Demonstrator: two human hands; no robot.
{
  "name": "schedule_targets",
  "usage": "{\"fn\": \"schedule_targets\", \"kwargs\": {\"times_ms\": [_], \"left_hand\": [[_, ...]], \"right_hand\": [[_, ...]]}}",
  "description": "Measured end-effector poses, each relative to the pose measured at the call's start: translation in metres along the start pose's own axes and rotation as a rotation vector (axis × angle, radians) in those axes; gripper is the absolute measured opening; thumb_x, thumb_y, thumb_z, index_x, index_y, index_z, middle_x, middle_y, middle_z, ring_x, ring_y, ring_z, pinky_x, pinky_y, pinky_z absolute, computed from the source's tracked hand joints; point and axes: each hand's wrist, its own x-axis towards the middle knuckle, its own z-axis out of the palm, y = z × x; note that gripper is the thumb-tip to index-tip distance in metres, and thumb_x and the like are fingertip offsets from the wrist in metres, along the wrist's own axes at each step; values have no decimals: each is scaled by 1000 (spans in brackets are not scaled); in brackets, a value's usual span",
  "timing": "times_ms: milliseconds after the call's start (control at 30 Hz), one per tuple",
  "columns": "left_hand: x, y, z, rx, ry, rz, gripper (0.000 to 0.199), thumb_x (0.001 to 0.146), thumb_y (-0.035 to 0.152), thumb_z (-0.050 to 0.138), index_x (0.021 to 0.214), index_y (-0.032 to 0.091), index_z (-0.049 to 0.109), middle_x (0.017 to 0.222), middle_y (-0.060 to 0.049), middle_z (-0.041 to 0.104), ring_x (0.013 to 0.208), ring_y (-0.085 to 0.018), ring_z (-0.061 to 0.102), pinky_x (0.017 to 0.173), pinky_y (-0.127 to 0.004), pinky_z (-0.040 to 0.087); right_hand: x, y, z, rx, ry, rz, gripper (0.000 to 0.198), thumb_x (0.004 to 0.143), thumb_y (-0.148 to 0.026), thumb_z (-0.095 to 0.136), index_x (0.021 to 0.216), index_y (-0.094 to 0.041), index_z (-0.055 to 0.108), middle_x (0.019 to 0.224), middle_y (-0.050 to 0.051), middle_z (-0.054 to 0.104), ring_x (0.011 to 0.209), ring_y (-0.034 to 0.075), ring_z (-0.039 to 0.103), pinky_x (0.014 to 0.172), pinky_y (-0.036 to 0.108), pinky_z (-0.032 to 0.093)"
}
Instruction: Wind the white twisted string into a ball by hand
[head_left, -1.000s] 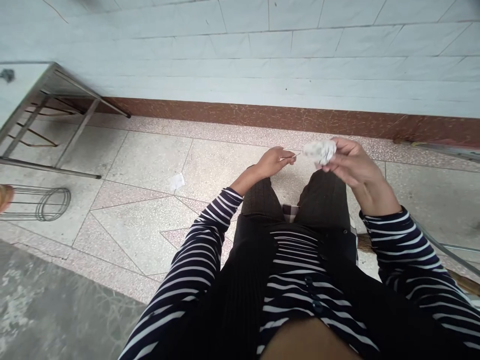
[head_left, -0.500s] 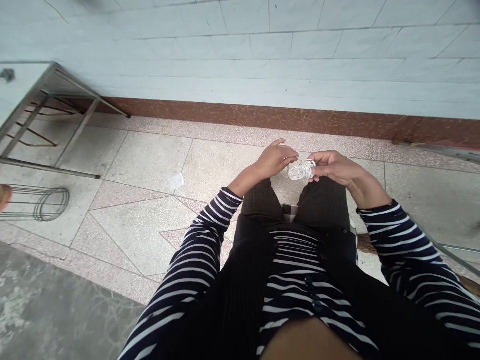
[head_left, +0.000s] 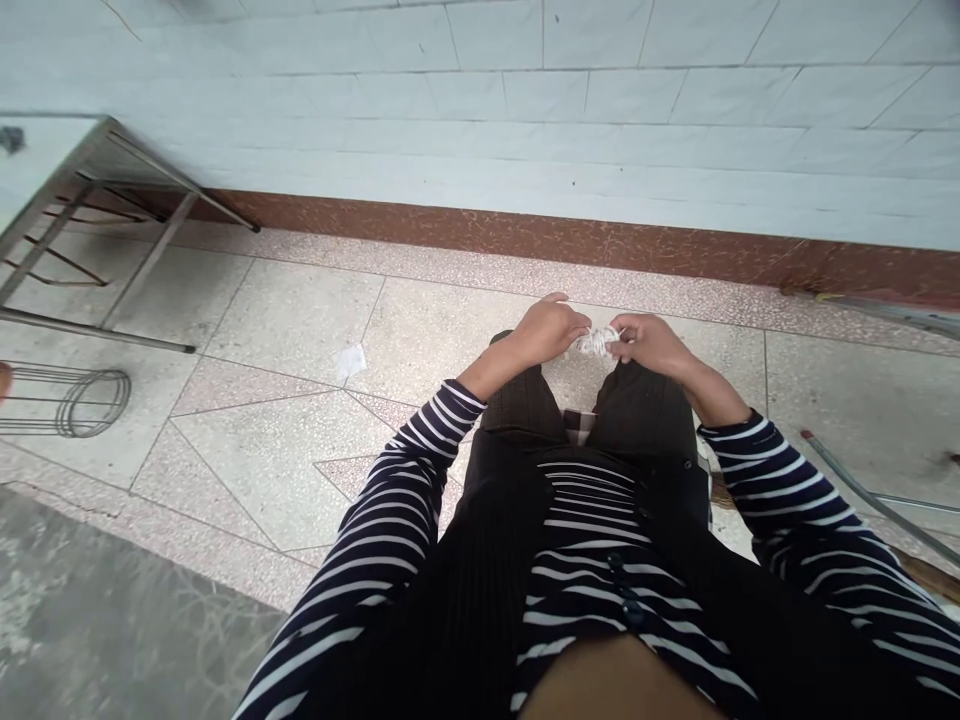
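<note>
A: ok so where's that bundle of white cord (head_left: 598, 342) right now? looks like you've got it up between both hands, above the floor (head_left: 277, 480), around your knees.

B: yep, and your right hand (head_left: 651, 346) has the main grip, fingers closed on the right side of it. your left hand (head_left: 550, 330) is at the other side, fingers pinched on a strand there. tips are kinda tiny so I can't tell exactly how that strand runs.

A: and right around you?

B: your dark trousers (head_left: 517, 395) are just below the hands. off to your left a white scrap (head_left: 351, 361) lies flat on the floor, then a wire frame (head_left: 94, 403) on its side. farther over there's a worktop (head_left: 45, 165) on metal legs, small dark thing (head_left: 11, 138) on it, too blurry to name. brown skirting (head_left: 525, 235) and pale tiled wall (head_left: 480, 140) in front of you.
</note>
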Motion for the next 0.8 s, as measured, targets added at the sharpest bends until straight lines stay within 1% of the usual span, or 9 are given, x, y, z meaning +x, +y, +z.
{"fn": "schedule_targets", "kwargs": {"times_ms": [200,267,333,400,467,567,700,767,800], "left_hand": [[-9,5,18,45,-47,180,30,113,28,52,102,22,79,93,-2,79,94,-17,73,131,-46,39],[-11,7,25,15,-12,202,33,115,29,48,107,22,80,96,-3,80,97,-16,74,132,-44,38],[-12,6,31,-50,45,154,33,115,30,48,110,22,80,100,-3,82,99,-16,75,132,-44,39],[-13,2,40,-140,88,70,32,115,31,50,111,21,80,105,-5,84,101,-17,77,130,-45,42],[-16,0,56,-212,95,-7,31,114,30,52,107,20,81,109,-6,85,105,-19,78,127,-46,46],[-23,6,84,-238,31,-96,32,112,28,55,96,20,81,103,-5,86,102,-20,79,122,-45,50],[-32,21,103,-206,-46,-84,27,112,28,56,105,19,81,103,-5,86,99,-19,80,122,-44,51],[-33,23,95,-139,-15,-45,29,113,29,53,112,19,80,105,-6,85,101,-19,79,125,-46,48],[-33,22,88,-92,9,-26,30,114,30,51,114,19,80,104,-6,84,101,-19,78,127,-48,46]], "right_hand": [[-24,3,5,111,-423,216,25,64,-35,95,77,-19,80,64,2,73,52,16,65,51,27,51],[-33,-1,5,232,-536,225,29,65,-39,97,79,-18,82,67,2,74,54,14,65,51,25,51],[-46,-7,6,366,-580,179,36,66,-44,100,82,-16,82,68,3,74,54,14,65,50,25,51],[-60,-15,7,486,-488,111,44,65,-49,103,85,-16,82,69,3,74,54,14,65,50,25,52],[-69,-22,8,552,-283,44,48,62,-52,105,85,-18,80,70,3,74,55,15,66,51,26,54],[-66,-26,1,519,70,-38,47,62,-52,104,85,-21,76,73,3,74,58,17,68,55,30,58],[-36,-7,-14,192,523,-85,34,70,-45,93,78,-24,68,70,2,70,60,19,65,57,32,56],[-26,9,-13,-88,600,-5,27,69,-37,88,71,-24,64,64,1,65,59,18,60,57,31,51],[-26,15,-9,-198,548,49,26,67,-35,87,67,-24,63,62,0,63,59,18,58,58,31,49]]}}
